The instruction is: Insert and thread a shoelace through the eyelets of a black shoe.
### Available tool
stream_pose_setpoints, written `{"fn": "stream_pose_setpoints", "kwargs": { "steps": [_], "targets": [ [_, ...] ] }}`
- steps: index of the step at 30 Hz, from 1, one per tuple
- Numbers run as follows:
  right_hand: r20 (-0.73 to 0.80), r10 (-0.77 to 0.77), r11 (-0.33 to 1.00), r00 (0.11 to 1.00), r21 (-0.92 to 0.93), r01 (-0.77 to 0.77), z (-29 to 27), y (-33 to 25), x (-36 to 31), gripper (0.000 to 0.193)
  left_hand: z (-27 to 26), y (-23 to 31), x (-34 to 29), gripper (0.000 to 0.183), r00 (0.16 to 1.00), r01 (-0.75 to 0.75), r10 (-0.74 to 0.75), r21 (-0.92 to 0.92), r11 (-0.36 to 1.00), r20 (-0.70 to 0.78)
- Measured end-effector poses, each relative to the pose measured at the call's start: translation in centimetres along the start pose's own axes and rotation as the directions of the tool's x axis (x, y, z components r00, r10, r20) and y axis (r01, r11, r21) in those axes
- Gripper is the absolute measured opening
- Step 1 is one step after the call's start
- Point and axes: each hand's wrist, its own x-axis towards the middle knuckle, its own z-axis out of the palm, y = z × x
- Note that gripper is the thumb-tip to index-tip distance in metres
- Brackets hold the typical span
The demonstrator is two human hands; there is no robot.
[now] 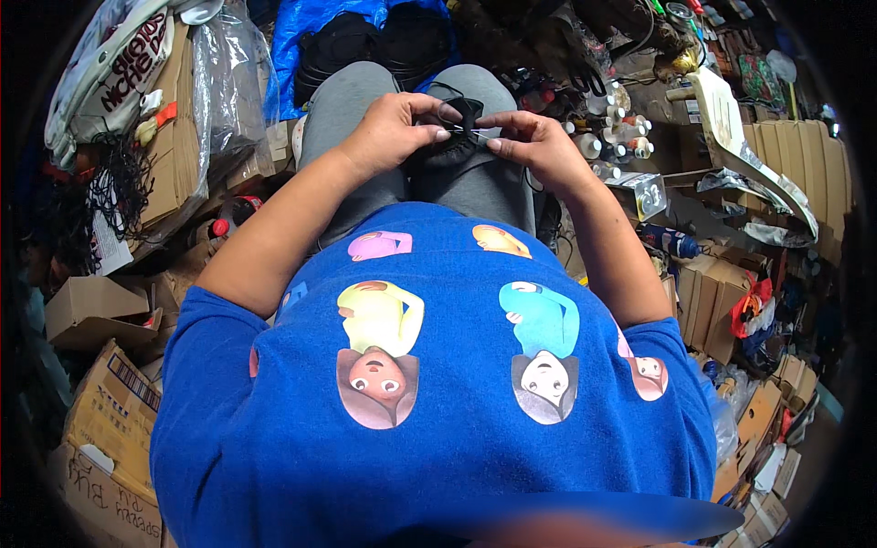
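Observation:
On my grey-clad knees rests a small black laced piece point(468, 111), shaped like a shoe upper, with a thin black cord looping up from its far end. My left hand point(402, 126) is closed in a pinch at its left side, thumb and index finger close together. From the right, my right hand point(534, 144) pinches its other side with thumb and index finger. A thin, pale, shiny strip crosses between the two thumbs; what it is I cannot make out. The fingertips partly hide the piece.
Two rounded black items point(375, 50) lie on blue plastic sheeting point(285, 55) beyond my knees. Black cords hang in a bundle point(123, 187) at left, near cardboard and clear plastic point(228, 87). Small white-capped bottles point(626, 132) and a white chair frame point(722, 110) stand right. Boxes point(110, 411) crowd both sides.

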Motion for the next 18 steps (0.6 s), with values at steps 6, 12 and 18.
{"fn": "stream_pose_setpoints", "kwargs": {
  "steps": [6, 12, 18],
  "targets": [
    [-0.067, -0.037, 0.999, 0.997, -0.034, 0.035, 0.6, 0.5, 0.5, 0.020, 1.0, -1.1, 0.9, 0.018, 0.999, -0.043, 0.043, -0.081, 0.996, -0.003],
    [-0.075, -0.072, 0.992, 0.995, -0.113, 0.063, 0.5, 0.3, 1.0, 0.013, 0.9, -0.4, 1.2, 0.011, 0.998, -0.058, 0.059, -0.060, 0.997, 0.018],
    [-0.064, -0.035, 0.996, 0.997, 0.080, 0.040, -1.5, 1.6, 0.9, 0.012, -1.1, 1.4, -0.5, 0.012, 0.991, -0.072, 0.112, 0.407, 0.911, -0.076]
  ]
}}
